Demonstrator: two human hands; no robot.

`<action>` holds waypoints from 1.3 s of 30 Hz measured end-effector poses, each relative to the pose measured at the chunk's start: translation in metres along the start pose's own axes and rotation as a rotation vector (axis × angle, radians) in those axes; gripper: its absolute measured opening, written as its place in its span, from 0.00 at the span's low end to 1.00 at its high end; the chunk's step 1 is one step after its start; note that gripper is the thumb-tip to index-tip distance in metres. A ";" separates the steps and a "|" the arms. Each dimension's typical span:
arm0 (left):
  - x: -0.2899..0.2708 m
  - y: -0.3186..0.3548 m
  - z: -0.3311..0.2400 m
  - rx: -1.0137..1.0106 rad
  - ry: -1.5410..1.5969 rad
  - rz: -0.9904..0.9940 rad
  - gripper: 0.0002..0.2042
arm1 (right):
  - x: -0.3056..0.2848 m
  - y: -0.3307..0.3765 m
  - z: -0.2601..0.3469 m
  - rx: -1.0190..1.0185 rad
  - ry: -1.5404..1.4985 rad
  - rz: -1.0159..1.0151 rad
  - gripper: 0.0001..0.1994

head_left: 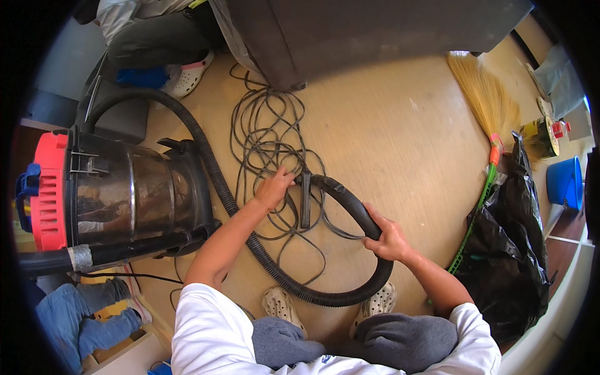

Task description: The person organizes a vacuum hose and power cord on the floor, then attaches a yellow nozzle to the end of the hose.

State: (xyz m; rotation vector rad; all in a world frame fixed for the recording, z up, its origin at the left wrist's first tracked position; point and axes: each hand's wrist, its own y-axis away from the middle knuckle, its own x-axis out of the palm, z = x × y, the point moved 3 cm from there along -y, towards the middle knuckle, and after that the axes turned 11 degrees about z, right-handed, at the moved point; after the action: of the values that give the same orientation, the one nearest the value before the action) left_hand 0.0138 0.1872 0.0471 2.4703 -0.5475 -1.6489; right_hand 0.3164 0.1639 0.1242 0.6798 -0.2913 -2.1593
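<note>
Vacuum hose (262, 259), black and ribbed, sweeps from the upper left of the frame down through the lower centre and bends up to the right of centre, probably looped this way because the working end is drawn close to the person's body. Largest around it is the dark furniture (375, 31) across the top of the frame, followed by the vacuum drum (119, 194) at the left, its red lid toward the left edge; it seems set near enough to leave the hose slack. A black plastic bag (509, 244) and a broom (487, 100) lie at the right, apart from the hose. Loose loops of black cord (269, 122) spread over the floor in the upper centre, some passing under the nozzle. Smaller is the smooth curved tube (347, 201) at the hose's end, which the right hand (389, 240) wraps from its outer side, apparently to steady the bend. Smallest is the flat black nozzle (305, 203), near the centre; the left hand (275, 189) has its fingers closed about its neck, though their far side is hidden. Tube and nozzle thus span between the two grips, with the ribbed hose dropping away below the right hand.
</note>
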 end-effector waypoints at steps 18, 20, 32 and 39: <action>-0.036 0.018 -0.002 0.027 -0.054 -0.007 0.08 | -0.041 0.059 -0.044 0.056 -0.155 -0.541 0.36; -0.054 0.030 0.004 -0.018 -0.142 -0.036 0.07 | -0.039 0.066 -0.040 0.195 -0.150 -0.506 0.36; -0.089 0.067 0.060 -0.274 -0.336 -0.079 0.06 | -0.007 0.059 -0.042 0.075 -0.016 -0.416 0.36; -0.076 0.052 0.069 -0.299 -0.305 -0.023 0.08 | -0.011 0.057 -0.055 -0.023 -0.144 -0.482 0.34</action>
State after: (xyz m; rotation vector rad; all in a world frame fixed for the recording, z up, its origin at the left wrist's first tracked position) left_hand -0.0865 0.1729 0.1008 2.0389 -0.2756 -1.9669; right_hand 0.3901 0.1384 0.1068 0.6278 -0.1902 -2.6738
